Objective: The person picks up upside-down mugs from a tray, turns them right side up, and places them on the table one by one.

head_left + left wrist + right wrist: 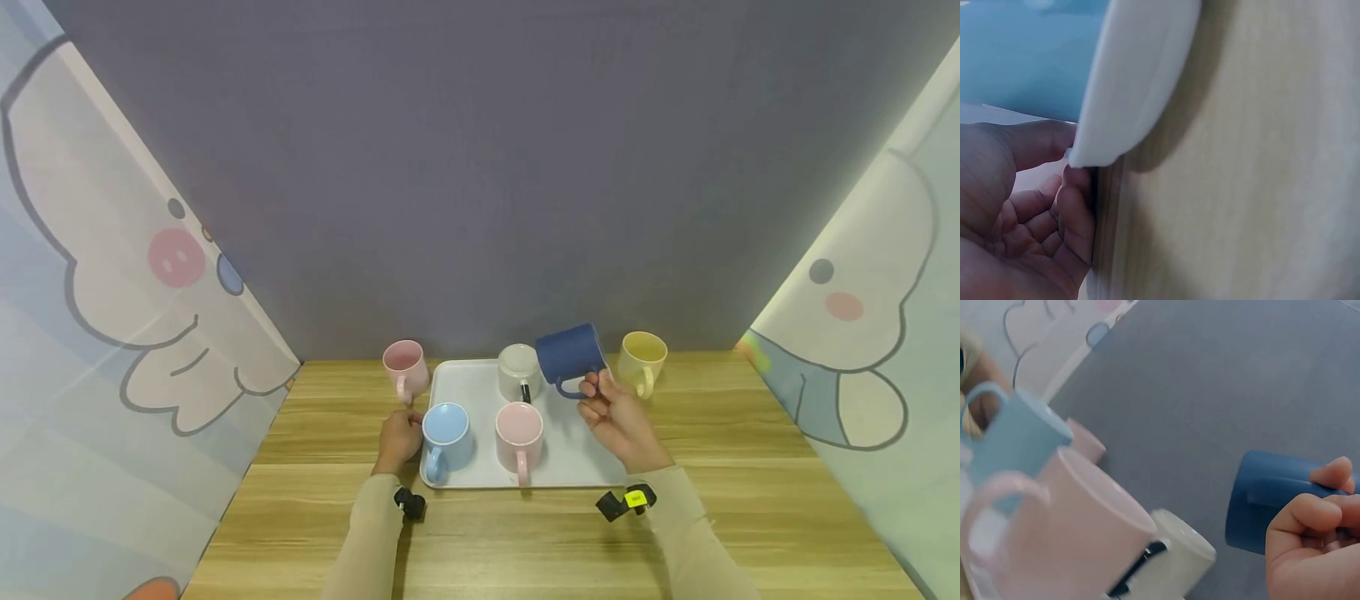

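Observation:
My right hand holds a navy blue mug above the tray's right side, with fingers at its handle and rim. The mug is tipped on its side, mouth toward the hand. At the white tray's left edge, my left hand pinches the rim, thumb above and curled fingers below, as the left wrist view shows. Close to that hand a light blue mug rests bottom up on the tray. Also bottom up there are a pink mug and a white mug with a black handle.
Left of the tray, an upright pink mug stands on the wooden table. An upright yellow mug is behind my right hand. A grey wall rises at the back, with cartoon-printed panels at both sides.

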Tool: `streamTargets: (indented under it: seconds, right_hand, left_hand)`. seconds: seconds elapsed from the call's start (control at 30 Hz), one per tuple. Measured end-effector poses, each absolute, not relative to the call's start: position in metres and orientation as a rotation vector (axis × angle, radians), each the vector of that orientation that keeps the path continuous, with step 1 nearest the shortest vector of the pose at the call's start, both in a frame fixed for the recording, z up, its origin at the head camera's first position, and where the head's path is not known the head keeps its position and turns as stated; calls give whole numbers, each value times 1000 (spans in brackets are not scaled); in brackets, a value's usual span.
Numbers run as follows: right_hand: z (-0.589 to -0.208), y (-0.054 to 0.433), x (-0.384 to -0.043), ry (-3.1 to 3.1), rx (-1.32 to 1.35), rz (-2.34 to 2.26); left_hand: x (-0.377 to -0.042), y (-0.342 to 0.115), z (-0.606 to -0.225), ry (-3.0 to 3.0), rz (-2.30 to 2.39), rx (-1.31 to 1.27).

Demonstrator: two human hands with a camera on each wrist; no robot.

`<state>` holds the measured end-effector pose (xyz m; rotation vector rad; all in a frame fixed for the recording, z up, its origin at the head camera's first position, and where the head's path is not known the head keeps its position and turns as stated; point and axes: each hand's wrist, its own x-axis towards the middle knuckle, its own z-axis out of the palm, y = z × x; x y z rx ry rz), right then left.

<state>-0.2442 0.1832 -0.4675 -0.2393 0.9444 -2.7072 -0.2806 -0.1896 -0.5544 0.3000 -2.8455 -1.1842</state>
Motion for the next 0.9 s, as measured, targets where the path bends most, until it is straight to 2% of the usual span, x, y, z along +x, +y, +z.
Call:
streamTargets:
  seconds: [0.2, 0.47, 0.67, 0.9]
  right_hand:
    - [-473, 177, -246, 551, -379, -2689]
    - [-478, 164, -246, 284, -428, -2653]
    - [-477, 156, -245, 277, -356, -2672]
    - [-474, 146, -244, 275, -331, -2677]
  left_hand:
    - [-281, -188, -554, -2832, -1190, 300]
    - [-277, -195, -547, -2818, -1273, 245]
    - [-272, -190, -504, -2616, -1561, 196]
    - [-263, -147, -454, -2382, -1882, 50]
